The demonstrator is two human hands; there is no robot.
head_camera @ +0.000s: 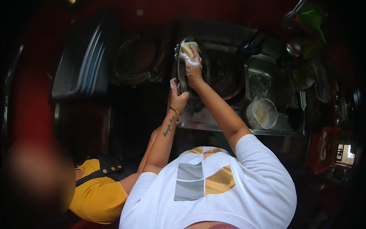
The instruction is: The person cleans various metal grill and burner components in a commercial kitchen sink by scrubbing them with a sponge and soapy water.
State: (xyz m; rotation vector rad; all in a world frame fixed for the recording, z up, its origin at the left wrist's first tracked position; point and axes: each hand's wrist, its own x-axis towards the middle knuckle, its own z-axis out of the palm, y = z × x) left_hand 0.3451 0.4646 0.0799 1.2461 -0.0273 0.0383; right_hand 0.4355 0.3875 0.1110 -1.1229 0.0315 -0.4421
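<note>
Over a metal sink [200, 126], my left hand [178, 97] grips the near rim of a tray-like dish [183, 75] with a scalloped edge, tilted up on its side. Soapy foam covers parts of my right hand [193, 63], which presses a pale yellow sponge [189, 49] against the far part of that dish. Beneath and to the right, dark round dishware lies in the basin, too dim to name exactly. A clear bowl [262, 114] with suds and something yellowish in it stands to the right of my right forearm.
A co-worker in a yellow top [98, 197] stands close at my left, one arm reaching beside mine. Stacked grey and blue tubs [85, 65] are at the left, near an ornate tray [137, 61]. Right of the basin are a ladle [294, 47], a whisk [290, 15] and a red crate [321, 150].
</note>
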